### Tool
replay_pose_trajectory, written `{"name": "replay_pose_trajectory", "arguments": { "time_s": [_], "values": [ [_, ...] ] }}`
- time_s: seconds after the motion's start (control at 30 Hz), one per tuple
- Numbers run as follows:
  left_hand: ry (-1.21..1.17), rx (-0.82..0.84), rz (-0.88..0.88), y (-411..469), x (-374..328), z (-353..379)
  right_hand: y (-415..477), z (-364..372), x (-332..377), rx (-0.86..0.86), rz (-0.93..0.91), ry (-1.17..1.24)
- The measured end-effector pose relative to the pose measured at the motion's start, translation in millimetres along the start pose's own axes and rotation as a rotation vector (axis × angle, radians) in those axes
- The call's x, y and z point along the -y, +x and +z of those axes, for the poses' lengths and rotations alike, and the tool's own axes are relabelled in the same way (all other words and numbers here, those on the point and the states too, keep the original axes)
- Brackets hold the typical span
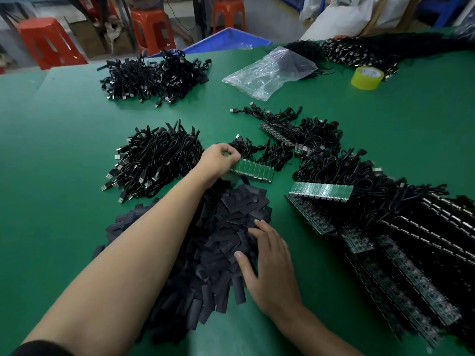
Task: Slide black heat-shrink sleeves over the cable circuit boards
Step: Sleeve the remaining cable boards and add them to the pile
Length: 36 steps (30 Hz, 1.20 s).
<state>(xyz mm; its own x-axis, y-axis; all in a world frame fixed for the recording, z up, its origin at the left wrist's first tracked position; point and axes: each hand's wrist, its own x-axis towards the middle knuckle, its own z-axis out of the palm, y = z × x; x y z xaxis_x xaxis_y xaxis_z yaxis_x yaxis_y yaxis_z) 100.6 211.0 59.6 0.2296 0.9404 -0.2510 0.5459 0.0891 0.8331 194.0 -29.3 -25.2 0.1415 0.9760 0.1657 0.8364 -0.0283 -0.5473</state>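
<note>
A large heap of flat black heat-shrink sleeves (221, 227) lies in the middle of the green table (64, 150). My left hand (218, 160) reaches over it and pinches the left end of a green strip of joined circuit boards (253, 169) with black cables attached. My right hand (267, 258) rests on the right side of the sleeve heap, fingers spread and fairly straight. More board strips with cables (320, 192) lie to the right.
Bundles of black USB cables lie left of centre (154, 160) and at the far left (154, 75). A clear plastic bag (270, 70) and a yellow tape roll (367, 77) sit at the back. Stacked board panels (411, 265) fill the right. Red stools stand beyond the table.
</note>
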Motion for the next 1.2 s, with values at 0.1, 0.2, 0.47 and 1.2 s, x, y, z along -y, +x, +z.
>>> {"name": "replay_pose_trajectory", "arguments": {
  "time_s": [0.1, 0.2, 0.47, 1.2],
  "values": [
    [-0.326, 0.018, -0.069, 2.9, -17.8, -4.5, -0.3, 0.3, 0.5, -0.005, -0.012, -0.005],
    [-0.510, 0.021, -0.093, 0.9, -29.8, -7.1, -0.1, -0.1, 0.4, -0.010, -0.018, -0.005],
    [-0.148, 0.163, 0.195, -16.2, -20.4, -10.7, 0.8, 0.1, 0.4, -0.009, -0.015, 0.000],
    [-0.059, -0.190, 0.812, -157.8, -93.1, -64.9, -0.9, -7.5, 4.6, -0.038, 0.016, 0.117]
  ]
}}
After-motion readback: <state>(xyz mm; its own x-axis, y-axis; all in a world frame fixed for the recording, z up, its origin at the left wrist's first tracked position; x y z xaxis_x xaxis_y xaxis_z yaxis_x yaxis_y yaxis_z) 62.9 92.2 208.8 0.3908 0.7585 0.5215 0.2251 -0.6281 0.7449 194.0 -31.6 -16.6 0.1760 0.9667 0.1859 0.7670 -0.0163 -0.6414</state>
